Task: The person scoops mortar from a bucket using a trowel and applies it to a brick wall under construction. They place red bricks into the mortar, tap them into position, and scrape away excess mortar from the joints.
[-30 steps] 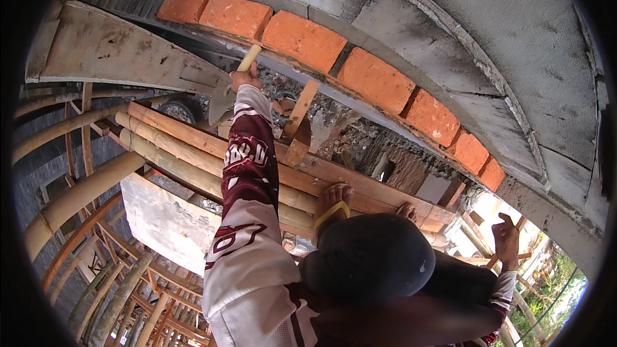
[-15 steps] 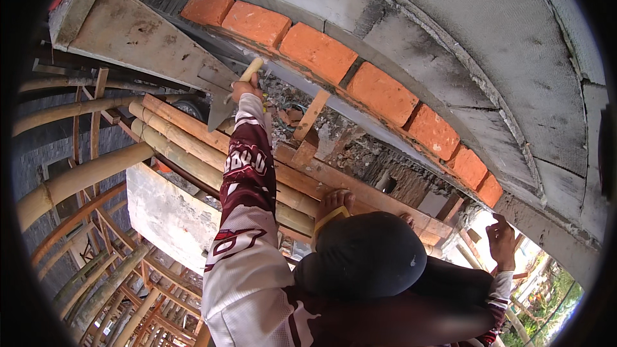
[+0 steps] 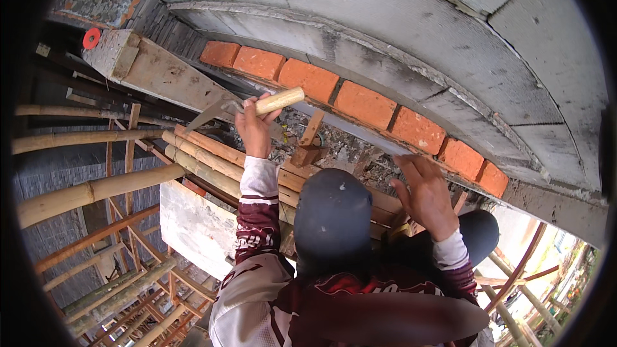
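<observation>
My left hand (image 3: 253,130) is closed around a trowel; its pale wooden handle (image 3: 281,99) points right, towards the wall, and its grey metal blade (image 3: 207,114) extends left over the bamboo poles. My right hand (image 3: 427,198) is raised with fingers apart and nothing in it, just on the near side of the brick row. That row of orange bricks (image 3: 365,104) runs along the foot of the curved grey block wall (image 3: 379,19), with narrow gaps between several of them. Whether the right fingertips touch anything is unclear.
Bamboo poles (image 3: 96,194) and timber scaffolding (image 3: 310,183) lie below and to the left. A long grey beam (image 3: 164,67) slants in from the upper left. A stained white board (image 3: 193,222) sits beneath my left arm. Rubble (image 3: 350,148) fills the space below the bricks. My dark knees are close.
My right hand has come from the far right edge inward to beside the bricks. The left hand has drawn nearer with the trowel, whose handle now tilts further right. The view has shifted.
</observation>
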The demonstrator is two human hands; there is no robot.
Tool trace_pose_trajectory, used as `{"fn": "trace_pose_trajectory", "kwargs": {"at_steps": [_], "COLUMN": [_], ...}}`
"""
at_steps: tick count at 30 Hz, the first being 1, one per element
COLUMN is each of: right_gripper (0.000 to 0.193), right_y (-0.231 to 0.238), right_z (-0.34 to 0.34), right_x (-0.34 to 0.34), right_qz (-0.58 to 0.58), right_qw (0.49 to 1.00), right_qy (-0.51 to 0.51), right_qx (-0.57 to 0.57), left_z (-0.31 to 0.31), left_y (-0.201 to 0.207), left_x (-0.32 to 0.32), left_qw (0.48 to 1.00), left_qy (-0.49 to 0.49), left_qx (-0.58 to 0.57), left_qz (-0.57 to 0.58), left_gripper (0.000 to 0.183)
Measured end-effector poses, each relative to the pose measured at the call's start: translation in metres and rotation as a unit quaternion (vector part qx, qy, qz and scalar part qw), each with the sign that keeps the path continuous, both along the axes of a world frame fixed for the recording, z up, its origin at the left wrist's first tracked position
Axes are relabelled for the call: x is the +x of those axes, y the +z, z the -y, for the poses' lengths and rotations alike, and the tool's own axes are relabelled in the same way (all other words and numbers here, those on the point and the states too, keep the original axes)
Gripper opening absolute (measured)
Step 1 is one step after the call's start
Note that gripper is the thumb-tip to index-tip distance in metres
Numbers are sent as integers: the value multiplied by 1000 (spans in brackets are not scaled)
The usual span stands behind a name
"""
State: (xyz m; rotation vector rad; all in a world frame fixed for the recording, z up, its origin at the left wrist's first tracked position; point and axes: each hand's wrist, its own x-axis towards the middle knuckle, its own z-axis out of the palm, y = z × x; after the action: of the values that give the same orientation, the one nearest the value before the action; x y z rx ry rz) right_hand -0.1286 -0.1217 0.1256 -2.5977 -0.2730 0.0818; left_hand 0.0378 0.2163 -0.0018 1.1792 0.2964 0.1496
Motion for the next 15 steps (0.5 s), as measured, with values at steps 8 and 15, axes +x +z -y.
{"fn": "trace_pose_trajectory", "kwargs": {"at_steps": [8,15], "right_gripper": [86,59], "right_y": [-48,-36], "right_z": [-15,-11], "right_x": [-8,-22], "right_qz": [49,-69], "right_qw": [990,933], "right_qy": [-38,-69], "right_qx": [129,347], "left_z": [84,147], "left_y": [144,172], "left_x": [-53,-92], "left_qw": [859,766], "left_qy": [-423,-475], "left_qx": [284,430], "left_qz": [-44,49], "left_gripper": [30,38]}}
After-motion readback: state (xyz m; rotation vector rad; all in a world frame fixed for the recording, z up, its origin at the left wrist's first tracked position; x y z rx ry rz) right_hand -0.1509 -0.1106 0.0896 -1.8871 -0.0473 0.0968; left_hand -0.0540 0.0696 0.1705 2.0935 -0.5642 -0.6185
